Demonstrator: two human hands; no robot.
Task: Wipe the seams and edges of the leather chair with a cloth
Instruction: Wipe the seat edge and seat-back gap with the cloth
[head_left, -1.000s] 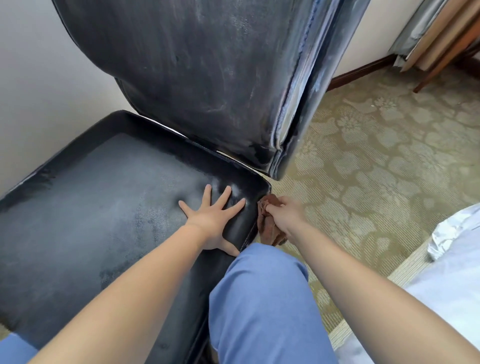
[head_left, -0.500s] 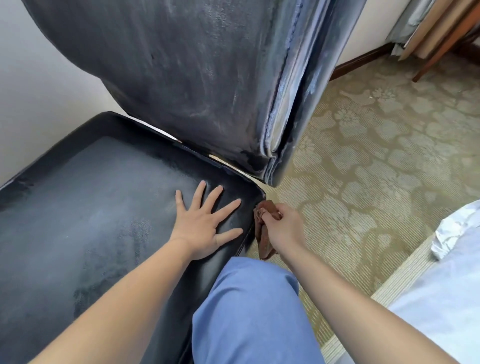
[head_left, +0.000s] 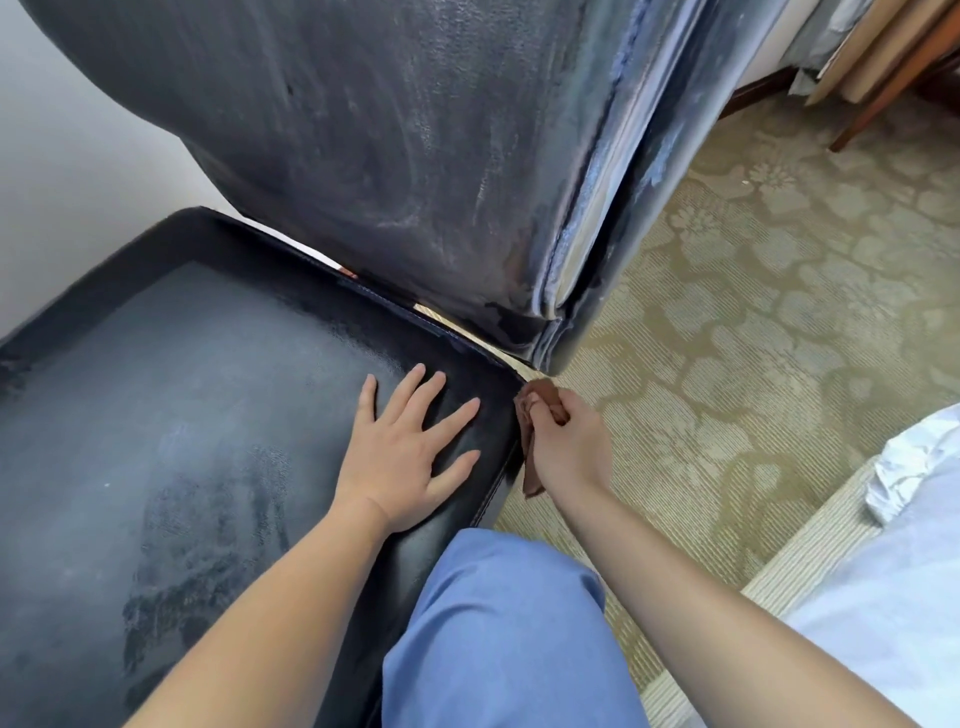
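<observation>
A black leather chair fills the left of the head view, with its dusty seat (head_left: 171, 415) below and its worn backrest (head_left: 415, 156) rising above. My left hand (head_left: 405, 457) lies flat on the seat near its right rear corner, fingers spread. My right hand (head_left: 569, 447) grips a brown cloth (head_left: 535, 402) and holds it against the seat's right side edge, just below the rear corner. Part of the cloth hangs down beneath my palm.
Patterned beige carpet (head_left: 753, 338) spreads to the right of the chair. White bedding (head_left: 904, 545) lies at the lower right. My blue-trousered knee (head_left: 509, 639) is beside the seat's front right. Wooden furniture legs (head_left: 893, 88) stand at the top right, and a pale wall (head_left: 67, 171) is behind.
The view has drawn closer to the chair. My right hand with the cloth has slid a little toward the seat's rear corner; my left hand stays flat on the seat.
</observation>
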